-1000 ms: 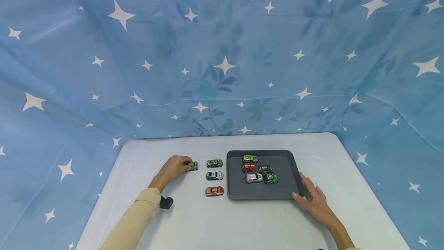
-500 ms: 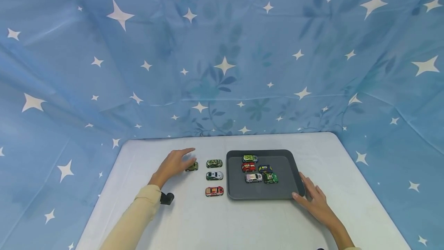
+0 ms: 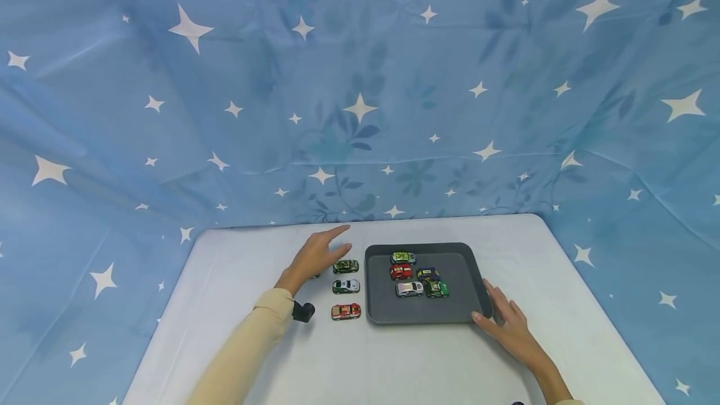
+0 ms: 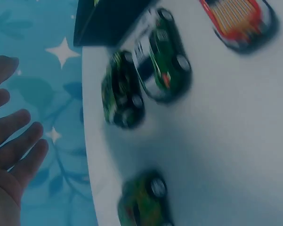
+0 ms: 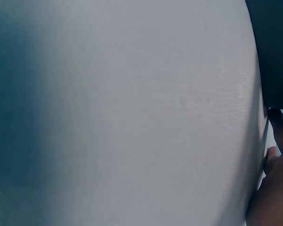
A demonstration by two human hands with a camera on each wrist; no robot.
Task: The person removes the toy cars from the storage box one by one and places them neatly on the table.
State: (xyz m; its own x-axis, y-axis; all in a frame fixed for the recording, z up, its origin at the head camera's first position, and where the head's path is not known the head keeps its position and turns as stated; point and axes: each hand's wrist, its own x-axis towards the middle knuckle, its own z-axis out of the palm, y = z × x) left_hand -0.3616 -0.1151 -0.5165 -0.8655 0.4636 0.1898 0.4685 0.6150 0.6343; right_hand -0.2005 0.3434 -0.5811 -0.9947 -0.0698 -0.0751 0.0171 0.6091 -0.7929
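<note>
My left hand is in the air over the left part of the table, fingers extended and holding nothing. Its thumb comes close to a camouflage toy car, the back one in a short column. Below that are a white-and-green toy car and a red toy car. Another camouflage car, mostly hidden by the hand in the head view, shows in the left wrist view. With thumb and fingers spread, my right hand touches the near right corner of a dark grey tray.
Inside the tray are several toy cars, among them a red one, a whitish one and a green one. The white table ends at a blue star-patterned curtain behind and at the sides.
My left hand has let go of the leftmost camouflage car, spread its fingers and moved right toward the column of cars. The right hand stays at the tray.
</note>
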